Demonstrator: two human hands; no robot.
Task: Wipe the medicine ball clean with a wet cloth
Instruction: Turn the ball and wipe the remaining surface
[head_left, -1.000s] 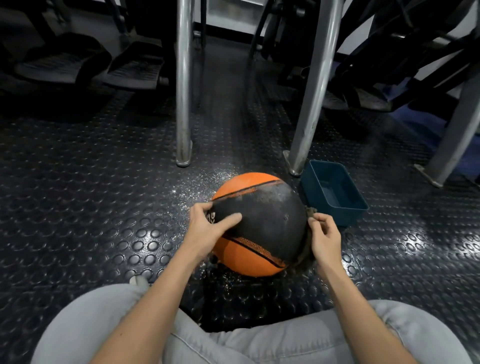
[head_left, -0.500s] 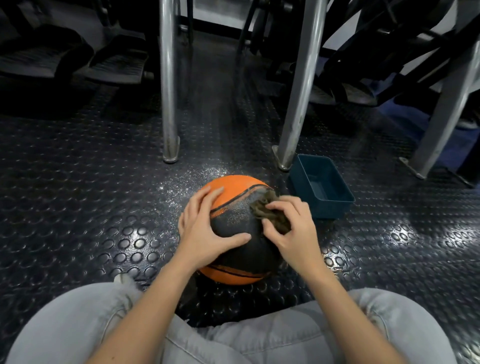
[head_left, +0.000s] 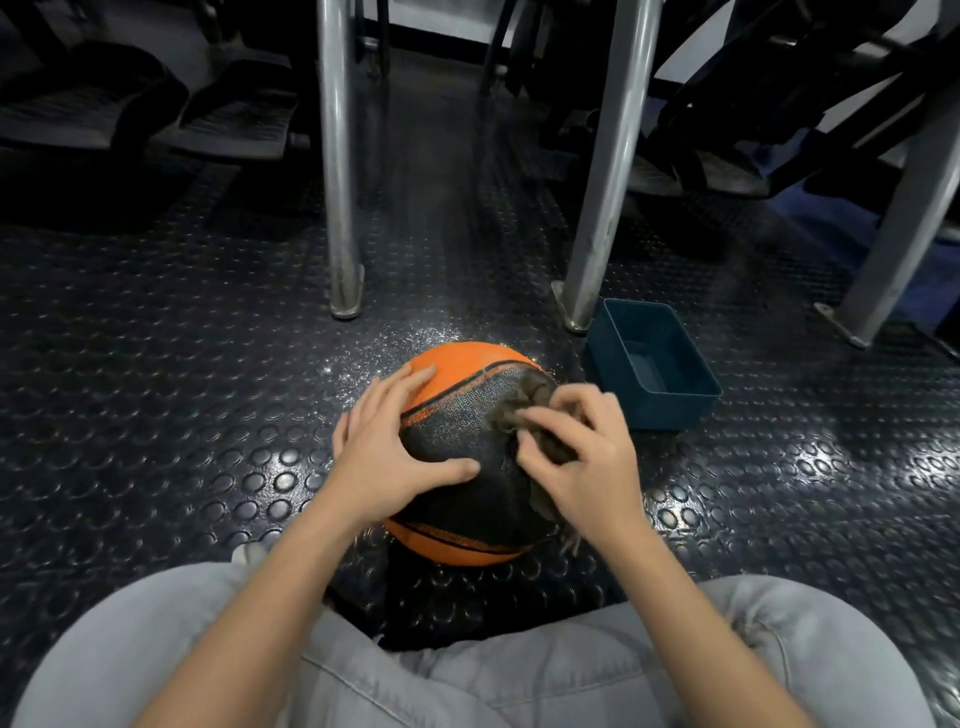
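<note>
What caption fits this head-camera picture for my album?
The right hand presses a cloth on the medicine ball; the left hand steadies it.

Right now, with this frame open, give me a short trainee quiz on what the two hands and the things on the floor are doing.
1. True or false: the left hand grips the cloth.
2. Where does the blue tub stand? A) on the floor, to the right of the medicine ball; B) on the person's lap; C) on top of the ball.
3. What does the right hand press the cloth against?

Key: 1. False: the left hand lies spread on the ball, and the right hand bunches the cloth. 2. A. 3. The ball's black panel.
</note>
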